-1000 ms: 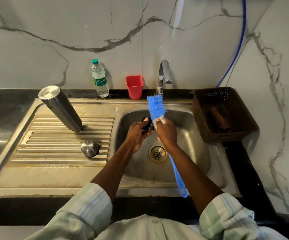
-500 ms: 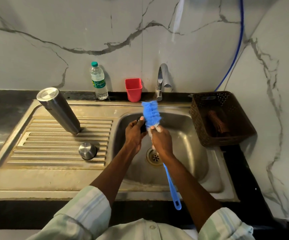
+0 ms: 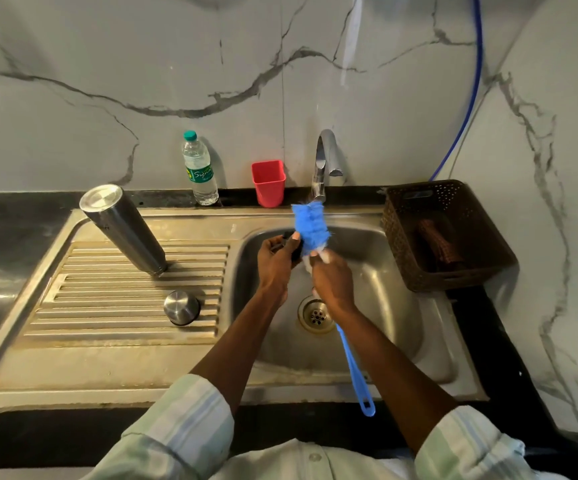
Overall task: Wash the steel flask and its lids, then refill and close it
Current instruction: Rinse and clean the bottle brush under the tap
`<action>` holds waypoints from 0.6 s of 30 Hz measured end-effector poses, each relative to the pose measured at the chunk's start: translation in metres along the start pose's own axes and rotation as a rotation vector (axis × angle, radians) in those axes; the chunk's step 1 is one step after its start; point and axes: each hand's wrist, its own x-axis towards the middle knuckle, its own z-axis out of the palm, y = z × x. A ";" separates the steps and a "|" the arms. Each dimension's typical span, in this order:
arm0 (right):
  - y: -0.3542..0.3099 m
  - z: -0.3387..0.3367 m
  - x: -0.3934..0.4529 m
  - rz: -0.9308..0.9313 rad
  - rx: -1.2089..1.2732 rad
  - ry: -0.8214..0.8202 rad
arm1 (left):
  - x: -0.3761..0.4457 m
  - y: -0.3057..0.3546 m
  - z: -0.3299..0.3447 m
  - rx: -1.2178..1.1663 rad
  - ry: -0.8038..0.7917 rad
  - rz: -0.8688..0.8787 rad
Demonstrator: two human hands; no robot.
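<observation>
The steel flask [image 3: 123,228] stands upside down on the ribbed drainboard [image 3: 107,306] at the left. A round steel lid [image 3: 181,307] rests on the drainboard closer to me. Over the sink basin [image 3: 391,299], my left hand [image 3: 275,263] grips a small black lid [image 3: 292,251], mostly hidden by the fingers. My right hand [image 3: 332,278] holds a blue bottle brush [image 3: 310,225] by its stem; the bristle head points up beside the black lid and the long handle [image 3: 355,368] runs down toward me. Foam shows between my hands.
The tap [image 3: 322,164] rises behind the basin, just above the brush head. A plastic water bottle [image 3: 199,169] and a red cup [image 3: 268,181] stand at the back ledge. A brown basket [image 3: 447,233] sits right of the sink. The drain [image 3: 316,315] lies below my hands.
Both hands and the brush shifted a little left, then back toward the tap, while the brush works against the black lid. Flask and steel lid stay put.
</observation>
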 end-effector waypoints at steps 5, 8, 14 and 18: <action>-0.002 -0.002 0.000 -0.016 -0.018 0.037 | -0.001 0.002 0.000 -0.004 -0.032 -0.002; -0.004 -0.008 0.012 -0.001 0.002 0.033 | -0.002 -0.001 -0.001 0.014 -0.082 -0.011; -0.012 -0.003 -0.006 -0.119 0.012 0.006 | -0.001 0.004 0.000 -0.013 -0.060 -0.002; -0.015 -0.010 0.004 -0.026 0.058 -0.055 | -0.001 0.006 -0.008 0.008 -0.164 0.014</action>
